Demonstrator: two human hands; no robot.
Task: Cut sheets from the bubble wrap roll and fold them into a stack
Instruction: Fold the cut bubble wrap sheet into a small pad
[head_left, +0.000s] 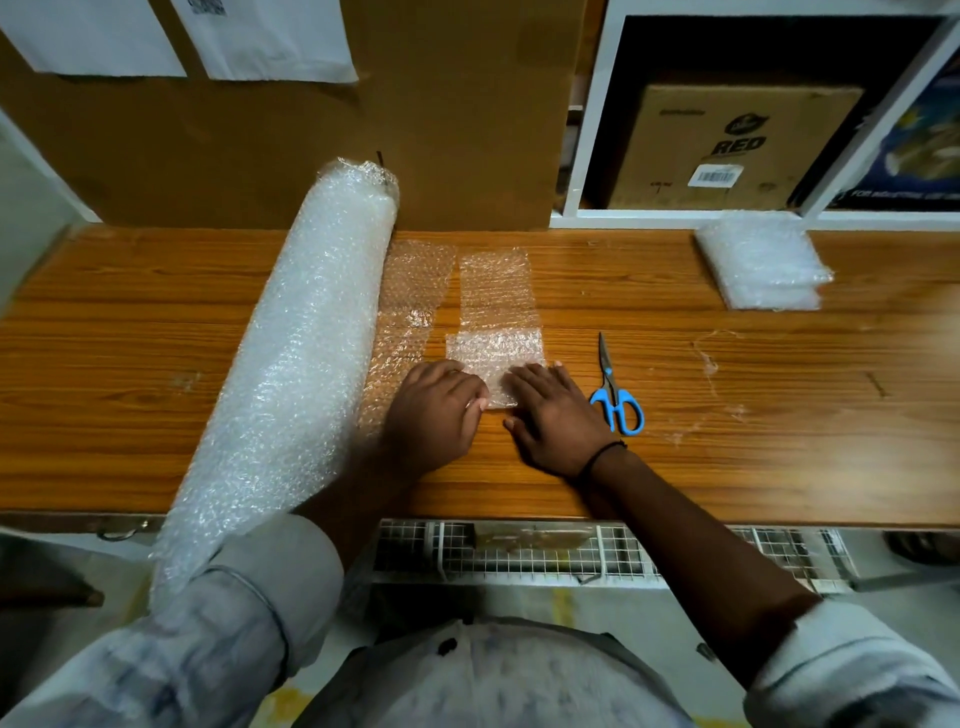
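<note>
A pale rolled sleeve fills the lower left. At centre the right hand presses flat-fingered on a part-folded bubble wrap sheet; the left hand bends its fingers onto its near edge, perhaps pinching. Blue-handled scissors lie right, the knobbly roll left on the grained wooden table, a folded stack upper right.

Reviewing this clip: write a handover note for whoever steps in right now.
Left hand: on the fold's left edge; grip unclear. Right hand: flat, pressing the fold.
Cut clear bubble-wrap strip lies on the wooden table, near end folded over. Big bubble-wrap roll left of it; blue-handled scissors right, untouched. Stack of folded sheets far right.
Done: strip cut, folding begun. To do: finish folding, stack it, cut more.
</note>
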